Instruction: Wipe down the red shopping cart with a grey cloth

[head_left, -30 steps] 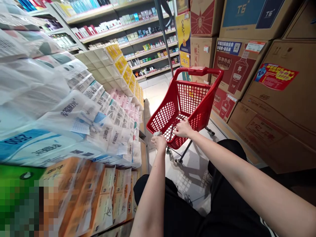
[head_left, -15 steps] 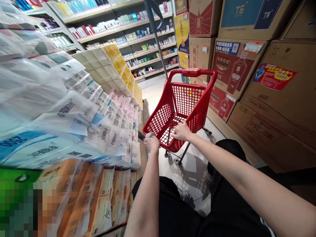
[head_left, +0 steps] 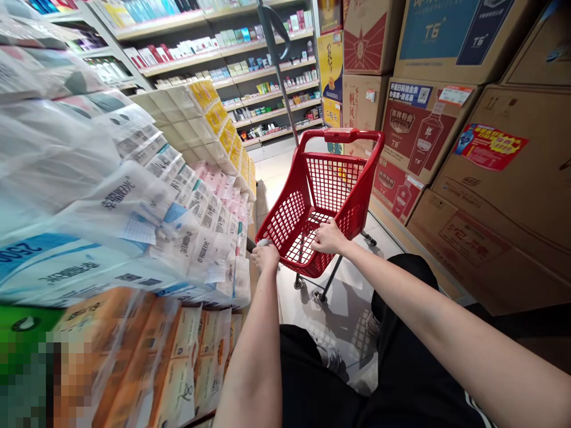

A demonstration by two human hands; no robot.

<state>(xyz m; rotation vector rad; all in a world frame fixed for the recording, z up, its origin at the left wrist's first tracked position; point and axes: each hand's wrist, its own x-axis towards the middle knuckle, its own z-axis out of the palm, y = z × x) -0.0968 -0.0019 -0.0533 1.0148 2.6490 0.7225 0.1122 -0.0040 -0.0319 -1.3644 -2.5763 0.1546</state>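
Note:
A red shopping cart (head_left: 357, 205) with a grid-walled basket stands before me, its near edge towards my knees. Closed over that near rim, my right hand (head_left: 329, 236) has its fingers curled into the basket. My left hand (head_left: 266, 257) is at the basket's near left corner, fingers bent around a small grey, cloth-like thing (head_left: 264, 242) that shows above the knuckles. Part of that thing is hidden by the hand. Inside the basket, the grid floor (head_left: 300, 252) is visible between my hands.
Wrapped paper packs (head_left: 196, 238) are piled close on the left, with orange packs (head_left: 129, 356) nearer me. Stacked cartons (head_left: 482, 196) line the right side. Behind the cart, a grey pole (head_left: 285, 95) rises before shelves of small goods (head_left: 263, 86). My shoes stand on the pale floor (head_left: 307, 309).
The cart and both hands sit slightly further left in the view, while the cartons have shifted left and down a little. Both hands keep their places at the basket's near edge.

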